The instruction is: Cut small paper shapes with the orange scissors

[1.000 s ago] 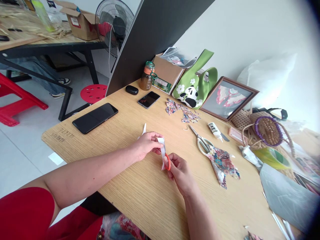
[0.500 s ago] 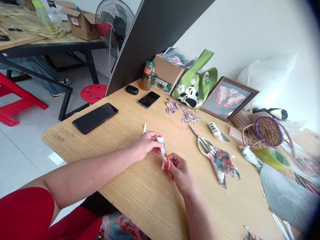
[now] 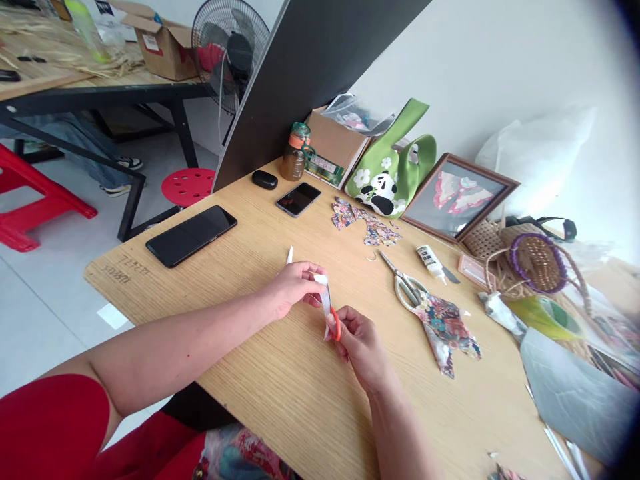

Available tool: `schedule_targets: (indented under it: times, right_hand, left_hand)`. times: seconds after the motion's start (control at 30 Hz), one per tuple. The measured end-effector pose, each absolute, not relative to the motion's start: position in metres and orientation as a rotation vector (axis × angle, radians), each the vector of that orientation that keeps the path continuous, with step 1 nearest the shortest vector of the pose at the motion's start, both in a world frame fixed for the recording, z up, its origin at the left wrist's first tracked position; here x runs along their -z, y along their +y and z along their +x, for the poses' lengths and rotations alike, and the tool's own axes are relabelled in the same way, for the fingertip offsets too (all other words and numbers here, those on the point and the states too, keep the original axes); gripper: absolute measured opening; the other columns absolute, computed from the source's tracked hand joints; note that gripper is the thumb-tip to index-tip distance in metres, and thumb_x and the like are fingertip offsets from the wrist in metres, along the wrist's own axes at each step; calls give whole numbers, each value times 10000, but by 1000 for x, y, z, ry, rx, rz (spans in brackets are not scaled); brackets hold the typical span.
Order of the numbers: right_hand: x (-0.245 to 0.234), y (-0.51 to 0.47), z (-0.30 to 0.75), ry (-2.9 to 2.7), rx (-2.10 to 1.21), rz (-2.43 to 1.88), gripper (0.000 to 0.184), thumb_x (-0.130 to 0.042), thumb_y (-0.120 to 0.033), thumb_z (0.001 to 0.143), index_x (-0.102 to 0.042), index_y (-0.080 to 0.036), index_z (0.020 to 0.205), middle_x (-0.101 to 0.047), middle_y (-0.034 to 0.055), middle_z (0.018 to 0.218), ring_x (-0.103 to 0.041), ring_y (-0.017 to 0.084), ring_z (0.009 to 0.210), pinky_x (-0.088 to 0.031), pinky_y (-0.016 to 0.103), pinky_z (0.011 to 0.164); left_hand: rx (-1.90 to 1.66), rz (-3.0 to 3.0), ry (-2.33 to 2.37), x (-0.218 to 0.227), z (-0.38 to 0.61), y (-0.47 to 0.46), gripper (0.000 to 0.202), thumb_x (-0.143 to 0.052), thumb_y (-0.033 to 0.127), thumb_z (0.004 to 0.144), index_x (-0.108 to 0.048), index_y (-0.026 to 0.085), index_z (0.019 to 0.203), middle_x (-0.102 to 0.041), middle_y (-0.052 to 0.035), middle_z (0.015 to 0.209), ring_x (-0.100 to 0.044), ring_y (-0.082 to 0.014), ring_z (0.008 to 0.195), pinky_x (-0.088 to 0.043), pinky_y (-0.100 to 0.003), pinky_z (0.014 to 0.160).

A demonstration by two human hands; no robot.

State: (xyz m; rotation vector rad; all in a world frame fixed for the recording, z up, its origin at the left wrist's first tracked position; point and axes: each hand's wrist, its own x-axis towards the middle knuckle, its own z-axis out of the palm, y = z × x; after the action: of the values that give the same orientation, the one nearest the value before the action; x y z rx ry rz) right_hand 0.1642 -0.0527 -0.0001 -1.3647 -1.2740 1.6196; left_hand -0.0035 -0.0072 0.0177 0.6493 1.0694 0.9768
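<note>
Between the fingers and thumb of my left hand (image 3: pixel 296 289) is a narrow white strip (image 3: pixel 325 303), perhaps paper. My right hand (image 3: pixel 359 343) grips orange-handled scissors (image 3: pixel 336 325), with thumb and fingers at the loops. The blades lie along the strip and are mostly hidden by it, so how far they are apart cannot be seen. Just beyond my left hand, a pointed white piece (image 3: pixel 290 255) rests on the table. To the right lie larger scissors with pale handles (image 3: pixel 400 283), partly under floral fabric pieces (image 3: pixel 447 327).
Cut floral scraps (image 3: pixel 367 220) lie farther back, near a green panda bag (image 3: pixel 387 180). A glue bottle (image 3: pixel 431 263) is at the right. Two phones (image 3: pixel 193 235) and a drink bottle (image 3: pixel 295 157) stand left and back. Woven baskets (image 3: pixel 537 262) crowd the right edge.
Almost nothing differs. The white strip and the fingers of my left hand have shifted very slightly; both hands keep their hold.
</note>
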Motion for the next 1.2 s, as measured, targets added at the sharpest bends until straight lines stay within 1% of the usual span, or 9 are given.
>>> schedule_targets:
  times: [0.1,0.37,0.5,0.7,0.9,1.2]
  right_hand:
    - [-2,-53,164,-1279,-1631,-1351,482,-762,-618,708,-561,-180,688,-589,-17,573,-356,59,401,-272,202,378]
    - [-4,-53,163,-1291,-1640,-1352,481,-754,-622,716,-557,-183,694,-608,-2,594,-367,65,415,-292,204,388]
    - [-3,-53,163,-1293,-1630,-1359,483,-755,-624,712,-555,-185,692,-610,-2,587,-366,66,410,-289,205,386]
    - [4,-53,164,-1304,-1602,-1358,502,-743,-651,712,-560,-183,695,-589,-14,560,-354,62,392,-281,203,368]
    - [2,-53,163,-1295,-1600,-1371,494,-760,-635,703,-553,-187,684,-592,-18,554,-345,58,379,-274,209,370]
    - [3,-52,163,-1291,-1592,-1383,488,-761,-627,702,-556,-184,682,-600,-14,568,-335,53,381,-254,205,361]
  left_hand:
    - [-978,651,1057,-18,-4,-8,276,-601,-62,761,-611,70,1002,-608,-25,695,-589,-115,573,-501,-219,537]
    - [-978,659,1040,-16,-3,-9,279,-626,-53,737,-613,80,982,-619,-29,692,-599,-125,586,-504,-228,547]
    - [-975,663,1032,-15,-3,-9,288,-654,-38,730,-615,81,989,-620,-32,702,-599,-126,593,-509,-234,558]
    - [-967,664,1054,-17,-3,-9,267,-603,-54,765,-611,74,998,-603,-24,700,-593,-122,585,-512,-239,557]
    - [-988,644,1055,-14,-3,-9,282,-645,-61,738,-625,77,984,-603,-26,704,-600,-124,587,-516,-238,555]
    - [-1007,614,1057,-17,-2,-9,272,-628,-87,741,-626,76,959,-596,-16,677,-592,-117,570,-495,-215,543]
